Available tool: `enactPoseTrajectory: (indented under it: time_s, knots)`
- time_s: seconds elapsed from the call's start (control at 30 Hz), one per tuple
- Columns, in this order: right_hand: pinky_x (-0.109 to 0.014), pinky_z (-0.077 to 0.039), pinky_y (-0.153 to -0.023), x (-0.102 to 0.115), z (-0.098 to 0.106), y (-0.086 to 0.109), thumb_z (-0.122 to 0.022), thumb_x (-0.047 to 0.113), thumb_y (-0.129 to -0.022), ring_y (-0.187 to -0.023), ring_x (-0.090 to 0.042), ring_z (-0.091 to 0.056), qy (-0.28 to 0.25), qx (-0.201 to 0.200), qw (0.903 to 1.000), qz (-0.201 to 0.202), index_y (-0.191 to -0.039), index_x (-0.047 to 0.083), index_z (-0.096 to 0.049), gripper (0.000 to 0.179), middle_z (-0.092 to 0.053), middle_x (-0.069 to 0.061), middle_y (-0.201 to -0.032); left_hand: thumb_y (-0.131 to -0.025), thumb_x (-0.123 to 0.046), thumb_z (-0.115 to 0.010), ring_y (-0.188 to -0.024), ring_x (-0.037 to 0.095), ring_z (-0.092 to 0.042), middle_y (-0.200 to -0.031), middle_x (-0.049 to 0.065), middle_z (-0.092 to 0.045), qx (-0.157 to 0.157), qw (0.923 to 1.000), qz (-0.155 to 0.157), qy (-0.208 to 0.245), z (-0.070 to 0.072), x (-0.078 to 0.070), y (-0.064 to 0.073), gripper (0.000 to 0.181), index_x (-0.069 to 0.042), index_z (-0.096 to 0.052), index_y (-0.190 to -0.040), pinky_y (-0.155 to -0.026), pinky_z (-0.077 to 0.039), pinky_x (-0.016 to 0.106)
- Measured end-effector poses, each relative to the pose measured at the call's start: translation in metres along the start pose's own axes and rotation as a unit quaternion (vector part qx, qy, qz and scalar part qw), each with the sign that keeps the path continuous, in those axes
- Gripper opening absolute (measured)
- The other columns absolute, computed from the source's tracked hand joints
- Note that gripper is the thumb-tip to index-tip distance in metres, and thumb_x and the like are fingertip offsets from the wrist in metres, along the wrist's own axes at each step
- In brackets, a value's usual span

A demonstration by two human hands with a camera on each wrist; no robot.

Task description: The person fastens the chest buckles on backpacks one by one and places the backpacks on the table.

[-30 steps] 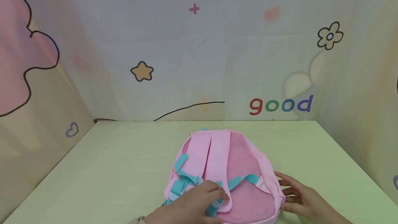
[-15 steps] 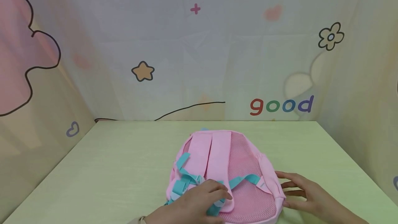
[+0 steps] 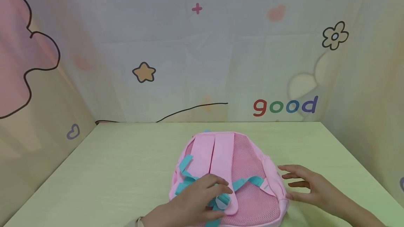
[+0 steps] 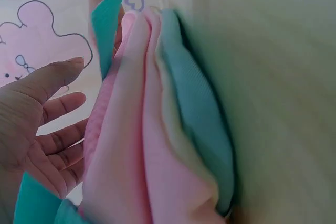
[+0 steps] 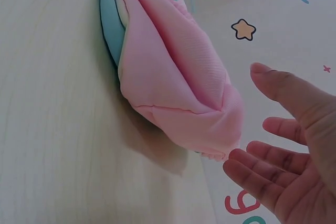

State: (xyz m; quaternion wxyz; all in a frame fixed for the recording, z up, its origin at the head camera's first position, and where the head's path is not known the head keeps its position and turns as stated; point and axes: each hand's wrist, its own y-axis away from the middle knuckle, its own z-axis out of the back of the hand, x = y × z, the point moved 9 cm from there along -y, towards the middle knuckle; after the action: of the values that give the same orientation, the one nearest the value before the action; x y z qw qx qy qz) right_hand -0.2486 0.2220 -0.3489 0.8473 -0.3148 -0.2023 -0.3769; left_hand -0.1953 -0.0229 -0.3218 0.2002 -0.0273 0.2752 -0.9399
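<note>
A pink backpack [image 3: 249, 157] lies on the table with its mesh back panel and two padded shoulder straps facing up. Teal webbing [image 3: 247, 182] runs across its lower half. Over the lower ends of the straps hovers my left hand [image 3: 200, 199], fingers loosely bent and partly hiding the webbing and a pale round piece [image 3: 223, 201]. In the left wrist view, the thumb and fingers of that hand are spread apart. My right hand [image 3: 312, 190] is beside the bag's right side, fingers extended; the right wrist view shows nothing in its grasp and the backpack's pink side [image 5: 173, 77] near the fingertips.
The pale green table [image 3: 110, 174] extends left, right and behind the bag. A printed cloth backdrop [image 3: 176, 38] with a star, a flower and the word "good" stands around its back and sides.
My left hand has lifted slightly off the straps, showing more of the pale round piece. The right hand has drawn a little away from the bag's side. The backpack has barely shifted.
</note>
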Motion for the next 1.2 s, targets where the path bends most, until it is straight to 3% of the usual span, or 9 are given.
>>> enactPoseTrajectory:
  time_s: [0.2,0.43,0.77,0.97,1.2]
  knots:
    - [-0.017,-0.055,-0.078,0.009,0.005,-0.009,-0.079,0.011,-0.077,-0.105,0.01,-0.057,0.017,-0.027,0.9995,-0.001,-0.13,0.006,-0.054,0.059,-0.053,0.026,-0.123,-0.077,-0.029,-0.08,-0.113,0.013,-0.056,-0.119,0.001,-0.06,0.005,0.9986,0.053,-0.005,0.01,0.015,0.001,0.045,-0.016,-0.06,-0.115,-0.096,-0.048,0.02]
    - [-0.022,-0.056,-0.079,0.025,0.002,-0.025,-0.076,0.018,-0.081,-0.101,0.004,-0.061,0.036,-0.031,0.9988,-0.014,-0.127,0.008,-0.057,0.051,-0.062,-0.004,-0.121,-0.077,-0.031,-0.08,-0.117,0.013,-0.054,-0.121,-0.004,-0.06,0.028,0.9918,0.124,-0.009,0.016,0.035,0.007,0.046,-0.016,-0.062,-0.116,-0.098,-0.048,0.024]
    - [-0.027,-0.057,-0.08,0.04,-0.008,-0.048,-0.07,0.019,-0.087,-0.1,-0.021,-0.066,0.024,-0.02,0.999,-0.033,-0.126,0.007,-0.058,0.043,-0.063,-0.01,-0.123,-0.075,-0.03,-0.082,-0.112,0.014,-0.059,-0.117,-0.003,-0.062,0.013,0.9905,0.136,-0.018,0.027,0.05,0.012,0.048,-0.015,-0.062,-0.116,-0.096,-0.049,0.029]
    - [-0.027,-0.057,-0.08,0.044,-0.015,-0.057,-0.069,0.021,-0.088,-0.101,-0.028,-0.067,-0.015,-0.024,0.9983,-0.051,-0.125,0.005,-0.058,0.042,-0.064,-0.014,-0.122,-0.074,-0.03,-0.083,-0.111,0.016,-0.059,-0.115,-0.002,-0.064,0.025,0.9876,0.151,-0.033,0.026,0.058,0.013,0.051,-0.014,-0.062,-0.117,-0.095,-0.05,0.032]
    - [-0.032,-0.056,-0.086,0.052,-0.026,-0.069,-0.07,0.025,-0.088,-0.101,-0.031,-0.066,-0.027,-0.03,0.9977,-0.054,-0.122,0.004,-0.06,0.041,-0.065,-0.015,-0.119,-0.073,-0.028,-0.084,-0.111,0.016,-0.057,-0.114,-0.001,-0.063,0.031,0.9835,0.174,-0.037,0.023,0.065,0.016,0.049,-0.013,-0.063,-0.116,-0.095,-0.051,0.032]
